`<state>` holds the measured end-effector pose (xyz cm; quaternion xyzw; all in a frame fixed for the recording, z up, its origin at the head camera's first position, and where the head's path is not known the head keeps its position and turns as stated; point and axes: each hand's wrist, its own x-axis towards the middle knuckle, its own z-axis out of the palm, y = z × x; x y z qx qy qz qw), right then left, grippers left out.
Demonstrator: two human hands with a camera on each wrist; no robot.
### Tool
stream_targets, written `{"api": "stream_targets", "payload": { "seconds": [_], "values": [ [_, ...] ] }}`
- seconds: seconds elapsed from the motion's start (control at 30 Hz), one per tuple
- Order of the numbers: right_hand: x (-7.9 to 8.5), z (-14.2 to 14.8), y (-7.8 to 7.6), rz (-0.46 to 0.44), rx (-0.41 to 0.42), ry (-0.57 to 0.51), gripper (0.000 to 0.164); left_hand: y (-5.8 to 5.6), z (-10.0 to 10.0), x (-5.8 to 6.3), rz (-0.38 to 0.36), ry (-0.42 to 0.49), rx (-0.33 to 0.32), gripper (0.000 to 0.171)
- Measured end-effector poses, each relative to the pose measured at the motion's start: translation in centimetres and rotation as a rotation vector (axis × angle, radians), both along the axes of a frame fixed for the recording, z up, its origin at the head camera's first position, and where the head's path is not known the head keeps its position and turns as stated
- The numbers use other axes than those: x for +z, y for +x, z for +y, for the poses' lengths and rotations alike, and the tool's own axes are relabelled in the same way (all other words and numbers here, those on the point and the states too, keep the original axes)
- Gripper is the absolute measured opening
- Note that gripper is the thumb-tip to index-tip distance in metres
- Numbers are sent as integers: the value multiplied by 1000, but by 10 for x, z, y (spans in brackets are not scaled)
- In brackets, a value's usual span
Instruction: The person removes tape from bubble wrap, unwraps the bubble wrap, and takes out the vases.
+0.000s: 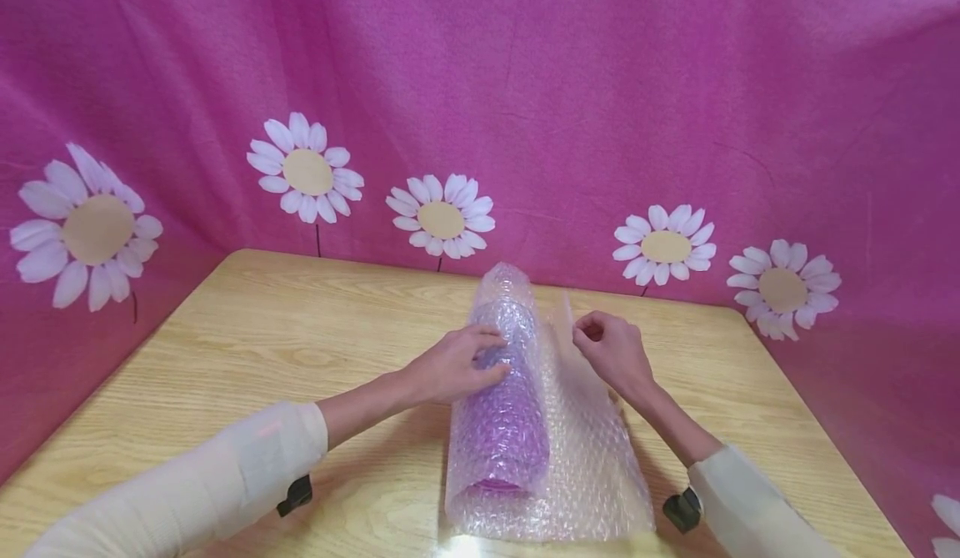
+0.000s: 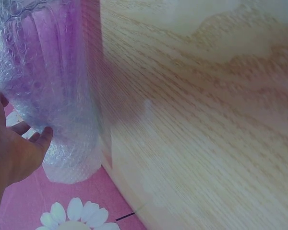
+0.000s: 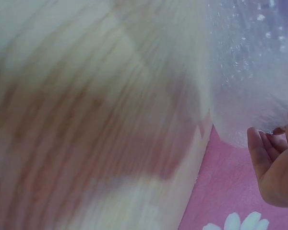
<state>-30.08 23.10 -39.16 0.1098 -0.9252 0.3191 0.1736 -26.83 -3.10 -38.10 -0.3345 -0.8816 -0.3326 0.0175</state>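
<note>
A long purple object [image 1: 498,433] with ridges along its side, shown in the left wrist view, lies rolled in clear bubble wrap [image 1: 592,458]. Its near end shows a rounded purple edge; the plastic blurs the rest. My left hand [image 1: 457,364] rests on the roll from the left, thumb and fingers spread apart against the wrapped side [image 2: 72,100]. To the right of the roll, my right hand [image 1: 615,349] pinches the raised edge of the loose sheet between thumb and fingertips. In the right wrist view that sheet [image 3: 252,81] hangs beside the bent fingers.
Everything lies on a light wood-grain table [image 1: 315,324]. A pink cloth [image 1: 525,82] with white daisies stands round its back and sides. The sheet's near edge lies flat toward the table's front, by a bright glare spot. Dark straps hang under both sleeves.
</note>
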Motion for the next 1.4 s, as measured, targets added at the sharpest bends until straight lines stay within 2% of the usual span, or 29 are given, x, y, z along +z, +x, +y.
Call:
{"api": "stream_targets", "payload": {
  "seconds": [1.4],
  "values": [
    [-32, 36, 3, -68, -70, 101, 10, 0, 0, 0, 2, -17, 10, 48]
  ]
}}
